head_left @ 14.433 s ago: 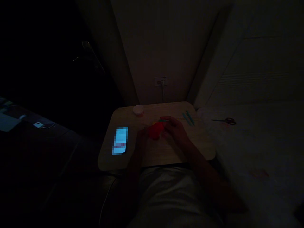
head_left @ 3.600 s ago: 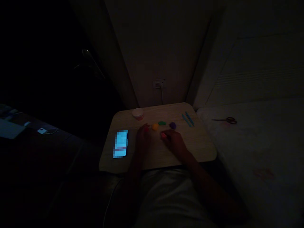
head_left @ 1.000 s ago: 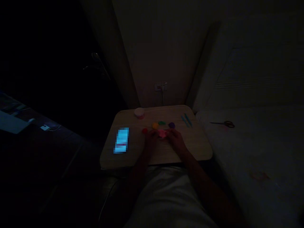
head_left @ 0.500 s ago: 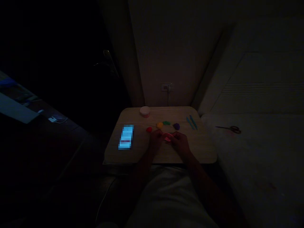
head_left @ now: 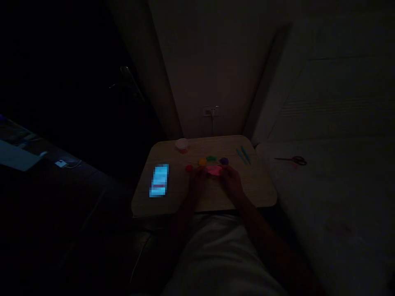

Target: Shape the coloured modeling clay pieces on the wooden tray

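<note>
Between my two hands is a flattened piece of pink modelling clay (head_left: 214, 170), held over the small wooden table (head_left: 175, 201). My left hand (head_left: 198, 177) grips its left edge, and the fingers of my right hand (head_left: 231, 180) are closed on its right edge. Just beyond the hands lie lumps of clay: red (head_left: 189, 168), yellow (head_left: 202, 162), green (head_left: 211, 158) and purple (head_left: 224, 161). The room is dim, so finger detail is faint.
A glowing phone (head_left: 159, 181) lies on the table's left side. At the back left stands a lidded round tub (head_left: 182, 145); two blue modelling tools (head_left: 243, 155) rest at the back right. Scissors (head_left: 291, 160) lie on the pale surface beyond the table's right edge.
The pink clay now shows a broader, flatter face, where before it looked curved between the fingers. The whole view has shifted slightly; the other things on the table stay in place.
</note>
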The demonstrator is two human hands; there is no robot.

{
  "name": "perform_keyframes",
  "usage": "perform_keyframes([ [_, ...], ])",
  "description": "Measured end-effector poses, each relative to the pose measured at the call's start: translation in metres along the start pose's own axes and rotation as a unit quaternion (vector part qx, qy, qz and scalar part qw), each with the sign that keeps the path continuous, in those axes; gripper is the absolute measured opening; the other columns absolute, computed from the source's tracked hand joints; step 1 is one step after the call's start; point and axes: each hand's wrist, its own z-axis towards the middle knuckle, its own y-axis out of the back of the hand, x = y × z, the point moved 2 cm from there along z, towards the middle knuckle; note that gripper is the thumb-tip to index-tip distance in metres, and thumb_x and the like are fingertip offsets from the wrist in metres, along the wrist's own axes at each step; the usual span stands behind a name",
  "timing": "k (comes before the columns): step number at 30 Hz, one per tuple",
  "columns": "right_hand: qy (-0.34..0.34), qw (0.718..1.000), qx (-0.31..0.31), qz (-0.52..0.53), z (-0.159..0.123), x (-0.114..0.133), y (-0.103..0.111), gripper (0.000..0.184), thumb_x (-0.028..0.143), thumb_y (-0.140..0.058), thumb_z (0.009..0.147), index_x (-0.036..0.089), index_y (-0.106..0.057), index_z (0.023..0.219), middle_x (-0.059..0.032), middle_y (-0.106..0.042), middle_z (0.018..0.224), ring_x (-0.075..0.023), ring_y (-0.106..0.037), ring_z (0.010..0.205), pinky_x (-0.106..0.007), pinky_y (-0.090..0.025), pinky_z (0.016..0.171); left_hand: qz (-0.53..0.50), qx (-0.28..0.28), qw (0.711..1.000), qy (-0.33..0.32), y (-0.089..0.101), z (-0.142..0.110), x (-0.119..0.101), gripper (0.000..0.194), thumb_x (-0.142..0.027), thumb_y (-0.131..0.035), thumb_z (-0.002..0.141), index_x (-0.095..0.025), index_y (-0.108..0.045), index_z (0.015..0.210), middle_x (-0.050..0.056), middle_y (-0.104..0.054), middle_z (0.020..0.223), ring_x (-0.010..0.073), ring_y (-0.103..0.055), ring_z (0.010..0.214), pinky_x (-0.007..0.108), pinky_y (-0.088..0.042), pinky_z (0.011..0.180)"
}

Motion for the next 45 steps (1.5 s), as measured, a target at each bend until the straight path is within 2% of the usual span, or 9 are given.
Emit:
perform_keyframes([
  [6,0.007,0.999,0.018,-0.042,-0.003,0.005,-0.003,0.032,0.050,-0.080,0.075,0.023,-0.070,0.091,-0.0046,-0.075,0.085,-0.0220,-0.069,0.076,-0.034,-0.055,0.071,-0.023,-0.026,0.999,-0.011,-0.002,-0.001,-0.004,0.039,-0.041,-0.083,0.072,-0.018,-0.069,0.100,0.006,-0.074,0.094,0.0188,-0.069,0.084,0.029,-0.055,0.075],
  [10,0.006,1.000,-0.006,-0.029,-0.003,0.005,-0.003,0.032,0.046,-0.083,0.071,0.023,-0.065,0.085,-0.0011,-0.072,0.077,-0.0185,-0.066,0.068,-0.030,-0.052,0.064,0.007,-0.013,0.999,-0.042,-0.005,-0.004,-0.007,0.029,-0.042,-0.078,0.077,-0.017,-0.071,0.092,0.007,-0.074,0.096,0.0200,-0.069,0.090,0.032,-0.056,0.084],
  [14,0.032,0.997,-0.024,-0.063,-0.003,0.006,-0.003,0.029,0.043,-0.083,0.070,0.022,-0.065,0.079,-0.0013,-0.070,0.075,-0.0183,-0.064,0.069,-0.030,-0.052,0.064,-0.016,0.054,0.998,-0.009,-0.011,-0.009,-0.005,0.040,-0.032,-0.086,0.066,-0.018,-0.069,0.099,0.006,-0.075,0.097,0.0207,-0.071,0.090,0.032,-0.057,0.082],
  [19,0.023,0.998,0.000,-0.065,-0.003,0.006,-0.002,0.030,0.046,-0.083,0.070,0.022,-0.067,0.079,-0.0020,-0.071,0.074,-0.0189,-0.065,0.067,-0.030,-0.052,0.064,-0.004,0.038,0.999,0.002,-0.007,-0.007,-0.005,0.035,-0.028,-0.084,0.064,-0.017,-0.070,0.094,0.003,-0.074,0.084,0.0179,-0.071,0.078,0.029,-0.056,0.074],
  [24,-0.001,0.996,0.027,-0.082,-0.001,0.001,-0.001,0.034,0.049,-0.083,0.069,0.020,-0.074,0.082,-0.0039,-0.073,0.072,-0.0207,-0.066,0.063,-0.031,-0.050,0.061,0.050,0.053,0.997,-0.016,-0.002,-0.004,-0.008,0.017,-0.031,-0.078,0.071,-0.015,-0.074,0.076,0.005,-0.076,0.078,0.0180,-0.069,0.073,0.028,-0.055,0.070],
  [30,0.001,0.999,-0.001,-0.054,0.000,-0.005,0.001,0.031,0.047,-0.083,0.069,0.019,-0.074,0.078,-0.0021,-0.069,0.063,-0.0173,-0.058,0.054,-0.028,-0.043,0.052,0.051,0.026,0.998,0.003,-0.001,-0.001,0.002,0.027,-0.039,-0.082,0.070,-0.015,-0.071,0.067,0.002,-0.072,0.067,0.0151,-0.065,0.064,0.025,-0.051,0.063],
  [35,0.009,0.999,-0.052,0.001,0.002,-0.006,0.004,0.033,0.049,-0.082,0.071,0.020,-0.072,0.081,-0.0024,-0.071,0.068,-0.0167,-0.059,0.057,-0.029,-0.047,0.056,-0.017,0.001,1.000,0.010,0.000,-0.001,0.005,0.038,-0.053,-0.075,0.078,-0.015,-0.075,0.081,0.007,-0.075,0.078,0.0179,-0.069,0.070,0.027,-0.054,0.065],
  [41,0.003,0.999,-0.038,0.011,0.002,-0.004,0.003,0.033,0.046,-0.086,0.067,0.021,-0.072,0.082,-0.0042,-0.074,0.076,-0.0191,-0.064,0.065,-0.030,-0.051,0.062,-0.016,0.016,1.000,-0.017,-0.001,-0.001,0.000,0.046,-0.059,-0.071,0.081,-0.014,-0.077,0.090,0.012,-0.078,0.095,0.0227,-0.073,0.084,0.031,-0.057,0.075],
  [45,0.005,0.999,-0.043,0.008,0.004,-0.007,0.006,0.033,0.048,-0.084,0.069,0.021,-0.070,0.083,-0.0039,-0.073,0.076,-0.0193,-0.063,0.066,-0.031,-0.051,0.062,0.012,0.014,0.999,-0.044,0.002,-0.001,-0.001,0.042,-0.056,-0.068,0.085,-0.015,-0.076,0.090,0.010,-0.077,0.093,0.0200,-0.070,0.081,0.029,-0.056,0.073],
])
